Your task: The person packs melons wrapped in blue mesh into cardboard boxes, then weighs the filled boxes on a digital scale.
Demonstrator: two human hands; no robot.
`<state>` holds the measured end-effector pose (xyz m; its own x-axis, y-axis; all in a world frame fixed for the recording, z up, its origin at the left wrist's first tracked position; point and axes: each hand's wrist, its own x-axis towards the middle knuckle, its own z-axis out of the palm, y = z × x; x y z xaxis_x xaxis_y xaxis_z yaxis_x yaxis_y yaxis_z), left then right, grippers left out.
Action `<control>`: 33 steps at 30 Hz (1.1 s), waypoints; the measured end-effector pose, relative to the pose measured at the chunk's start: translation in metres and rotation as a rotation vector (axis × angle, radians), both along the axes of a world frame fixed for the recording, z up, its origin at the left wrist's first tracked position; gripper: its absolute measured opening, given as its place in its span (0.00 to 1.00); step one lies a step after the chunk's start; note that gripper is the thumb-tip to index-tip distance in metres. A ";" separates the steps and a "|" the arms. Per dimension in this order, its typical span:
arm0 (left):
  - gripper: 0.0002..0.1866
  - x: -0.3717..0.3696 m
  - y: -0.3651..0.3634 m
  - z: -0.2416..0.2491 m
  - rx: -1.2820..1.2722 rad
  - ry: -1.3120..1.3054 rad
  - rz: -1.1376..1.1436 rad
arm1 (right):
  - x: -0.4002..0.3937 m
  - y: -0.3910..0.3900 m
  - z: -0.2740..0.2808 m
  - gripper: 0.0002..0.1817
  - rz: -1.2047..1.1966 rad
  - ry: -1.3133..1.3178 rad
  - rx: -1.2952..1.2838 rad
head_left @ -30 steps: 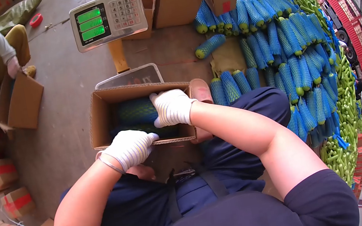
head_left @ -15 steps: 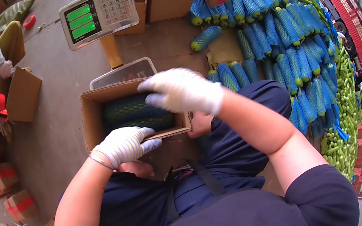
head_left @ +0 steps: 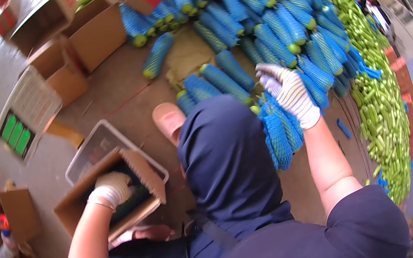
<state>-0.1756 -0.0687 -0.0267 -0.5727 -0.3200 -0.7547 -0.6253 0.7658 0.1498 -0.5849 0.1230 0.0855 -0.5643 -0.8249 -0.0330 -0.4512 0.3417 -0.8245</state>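
Observation:
My left hand (head_left: 111, 188), in a white striped glove, reaches into the cardboard box (head_left: 142, 179); its fingers are blurred and partly hidden inside. Dark, net-covered vegetables (head_left: 127, 205) lie in the box, which tilts over a clear plastic tray. My right hand (head_left: 288, 93), gloved likewise, is stretched out to the right with fingers apart and nothing held. Below and around it lie long green squash in blue net sleeves (head_left: 278, 128), the closest ones right by my palm.
A scale display (head_left: 21, 132) with green digits stands left of the tray (head_left: 103, 132). Open cardboard boxes (head_left: 95, 35) are at the back. Rows of sleeved squash (head_left: 277, 29) and a heap of bare ones (head_left: 388, 137) fill the right. A co-worker's gloved hand (head_left: 6, 247) is far left.
My view has turned to the right. My right hand has left the box and swung out to the sleeved squash. My left hand has moved from the box's near edge into it.

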 end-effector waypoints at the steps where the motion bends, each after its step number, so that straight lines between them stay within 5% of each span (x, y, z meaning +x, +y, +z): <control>1: 0.24 0.005 -0.006 -0.050 -0.056 0.083 0.050 | -0.013 0.011 -0.020 0.18 -0.002 0.035 0.004; 2: 0.25 0.007 -0.010 -0.086 -0.105 0.161 0.100 | -0.026 0.023 -0.044 0.18 -0.004 0.063 0.013; 4: 0.25 -0.013 -0.009 -0.080 -0.190 0.444 -0.149 | -0.033 0.033 -0.070 0.19 -0.014 0.101 0.147; 6: 0.24 -0.051 -0.004 -0.066 -0.156 0.017 -0.255 | -0.042 0.038 -0.101 0.21 0.025 0.109 0.229; 7: 0.24 -0.040 -0.009 -0.087 -0.155 0.013 -0.281 | -0.046 0.039 -0.115 0.21 0.024 0.051 0.256; 9: 0.24 0.012 -0.017 -0.144 -0.190 0.564 -0.280 | -0.050 0.022 -0.121 0.22 0.045 0.023 0.369; 10: 0.29 0.011 -0.013 -0.125 -0.089 0.382 -0.186 | -0.057 0.014 -0.131 0.22 0.045 0.025 0.385; 16: 0.30 0.062 -0.006 -0.075 0.104 0.150 0.008 | -0.132 -0.056 -0.250 0.21 -0.171 -0.477 -0.157; 17: 0.29 0.073 -0.006 -0.071 0.107 0.136 0.015 | -0.144 -0.070 -0.266 0.24 -0.258 -0.356 -0.141; 20: 0.28 0.063 -0.009 -0.058 0.098 0.100 0.035 | -0.186 -0.092 -0.271 0.37 -0.265 0.143 0.395; 23: 0.26 0.033 -0.007 -0.045 0.080 0.051 0.101 | -0.221 -0.101 -0.305 0.48 -0.306 0.201 0.769; 26: 0.26 0.124 0.011 -0.119 -0.079 0.036 0.001 | -0.224 -0.102 -0.322 0.49 -0.221 0.250 1.016; 30: 0.28 0.174 0.013 -0.134 -0.021 0.073 0.155 | -0.215 -0.115 -0.290 0.42 -0.054 0.374 1.073; 33: 0.23 0.142 0.028 -0.102 -0.111 0.153 0.127 | -0.250 -0.109 -0.284 0.36 0.118 -0.045 0.797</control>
<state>-0.0335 -0.0409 -0.1283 -0.6278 -0.4732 -0.6180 -0.6943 0.6993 0.1699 -0.8347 0.0139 -0.1985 -0.4590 -0.5978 -0.6573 -0.4930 0.7868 -0.3713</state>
